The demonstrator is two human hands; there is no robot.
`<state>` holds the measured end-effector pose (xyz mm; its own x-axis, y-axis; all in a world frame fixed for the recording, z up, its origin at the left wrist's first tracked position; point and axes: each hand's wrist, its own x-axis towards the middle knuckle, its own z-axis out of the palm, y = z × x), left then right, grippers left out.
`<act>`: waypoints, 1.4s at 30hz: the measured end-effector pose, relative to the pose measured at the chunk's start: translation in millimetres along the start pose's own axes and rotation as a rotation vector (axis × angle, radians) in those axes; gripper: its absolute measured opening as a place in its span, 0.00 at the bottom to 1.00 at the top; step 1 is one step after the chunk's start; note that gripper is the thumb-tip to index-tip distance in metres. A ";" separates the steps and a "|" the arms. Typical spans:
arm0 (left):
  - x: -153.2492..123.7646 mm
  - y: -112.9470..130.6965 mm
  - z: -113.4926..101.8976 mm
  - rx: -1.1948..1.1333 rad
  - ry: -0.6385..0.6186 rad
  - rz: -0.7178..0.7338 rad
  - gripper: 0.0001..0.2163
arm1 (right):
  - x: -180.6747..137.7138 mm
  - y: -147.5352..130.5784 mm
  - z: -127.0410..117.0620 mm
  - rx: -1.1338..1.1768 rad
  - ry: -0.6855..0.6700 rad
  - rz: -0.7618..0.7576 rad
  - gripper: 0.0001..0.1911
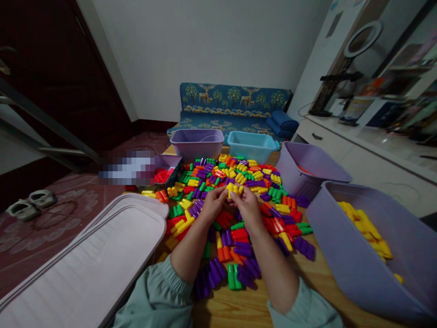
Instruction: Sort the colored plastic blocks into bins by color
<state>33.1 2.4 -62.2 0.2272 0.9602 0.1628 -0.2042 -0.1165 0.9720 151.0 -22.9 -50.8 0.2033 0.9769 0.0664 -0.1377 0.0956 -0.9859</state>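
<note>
Over the middle of the table, my left hand [215,202] and my right hand [248,206] come together on a yellow toy block [234,189], with fingers closed on it from both sides. Rounded plastic blocks in purple, green, red, orange and yellow lie heaped beneath and around my hands. Nearest my forearms are a green block [234,276] and some purple blocks [209,277]. The undersides of my fingers are partly hidden.
Yellow blocks lie in a large purple bin [362,255] at the right; another purple bin [297,175] stands behind it. A lilac bin [197,145] and a blue bin [252,146] line the far edge. Pale lids [102,255] lie left, near a box of red pieces [175,171].
</note>
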 end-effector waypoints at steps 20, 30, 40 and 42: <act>-3.9 13.3 0.3 0.013 0.121 -0.008 0.22 | -4.4 -11.0 1.5 0.044 0.098 0.009 0.23; -4.0 16.2 3.6 0.012 0.077 0.051 0.20 | -5.3 -11.9 -0.8 0.073 0.016 0.054 0.26; -1.9 5.5 -3.7 0.143 0.027 0.006 0.18 | -7.5 -6.9 -0.4 -0.233 -0.070 0.019 0.21; -1.5 5.3 -3.7 0.154 0.025 0.004 0.18 | -7.9 -7.3 -1.5 -0.236 -0.077 0.018 0.20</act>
<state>28.1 1.2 -57.9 0.2030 0.9653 0.1641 -0.0557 -0.1559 0.9862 151.9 -31.7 -44.4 0.1274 0.9905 0.0507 0.0913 0.0392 -0.9950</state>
